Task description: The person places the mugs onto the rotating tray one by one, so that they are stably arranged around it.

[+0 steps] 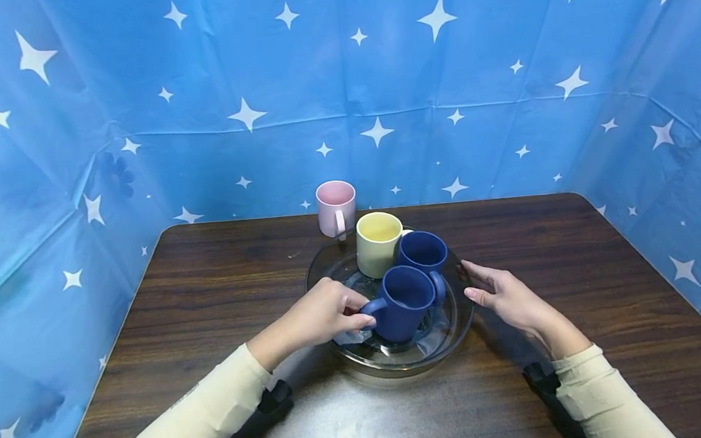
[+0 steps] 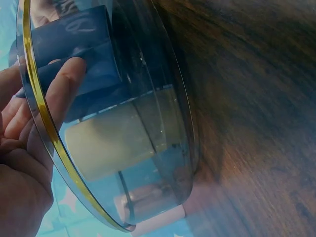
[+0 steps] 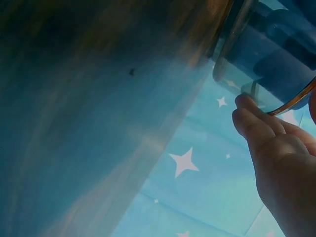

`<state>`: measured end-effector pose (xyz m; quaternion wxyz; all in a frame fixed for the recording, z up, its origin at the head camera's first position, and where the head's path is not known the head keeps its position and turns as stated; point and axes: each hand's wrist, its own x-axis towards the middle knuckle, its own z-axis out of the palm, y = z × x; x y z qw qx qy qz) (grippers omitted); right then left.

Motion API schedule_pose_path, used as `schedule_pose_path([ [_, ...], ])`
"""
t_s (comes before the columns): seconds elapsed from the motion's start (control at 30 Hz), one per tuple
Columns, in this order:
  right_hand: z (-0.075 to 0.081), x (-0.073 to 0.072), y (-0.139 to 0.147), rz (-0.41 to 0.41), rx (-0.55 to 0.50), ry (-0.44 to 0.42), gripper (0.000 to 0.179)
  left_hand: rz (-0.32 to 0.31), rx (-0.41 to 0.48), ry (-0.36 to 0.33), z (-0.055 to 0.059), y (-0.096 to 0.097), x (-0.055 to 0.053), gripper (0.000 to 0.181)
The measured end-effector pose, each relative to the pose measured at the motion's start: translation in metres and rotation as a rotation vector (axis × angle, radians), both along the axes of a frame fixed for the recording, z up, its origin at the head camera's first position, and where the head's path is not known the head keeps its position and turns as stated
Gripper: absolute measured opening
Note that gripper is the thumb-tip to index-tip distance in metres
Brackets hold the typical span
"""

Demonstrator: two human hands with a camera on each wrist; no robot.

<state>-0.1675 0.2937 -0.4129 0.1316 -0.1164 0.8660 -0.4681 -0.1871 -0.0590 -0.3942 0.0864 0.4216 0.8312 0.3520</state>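
In the head view a clear glass bowl [image 1: 395, 367] sits on the table, with a yellow mug [image 1: 374, 255] and two dark blue mugs inside. My left hand [image 1: 327, 311] reaches over the bowl's left rim and pinches the handle of the front blue mug [image 1: 403, 308], which stands upright. Behind it is the other blue mug [image 1: 423, 249], partly hidden. At the right rim, my right hand [image 1: 514, 302] touches the bowl with fingers fairly straight, the thumb by the rim. The left wrist view shows the left fingers [image 2: 69, 81] through the glass wall.
A pink mug [image 1: 336, 210] stands just behind the bowl, its handle overlapping the rim in the head view. The dark wooden table [image 1: 218, 279] is bordered at the back and sides by a blue star-patterned cloth [image 1: 287, 64].
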Motion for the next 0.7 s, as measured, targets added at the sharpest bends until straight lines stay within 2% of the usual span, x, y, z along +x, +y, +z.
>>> schedule_pose_path([
  [0.23, 0.0, 0.001, -0.002, -0.005, -0.003, 0.0, 0.061, -0.024, -0.018, -0.017, -0.001, 0.004, -0.002, 0.019],
  [0.7, 0.001, 0.0, -0.001, -0.003, 0.002, -0.013, 0.062, 0.008, -0.023, -0.076, -0.002, 0.006, -0.011, 0.017],
])
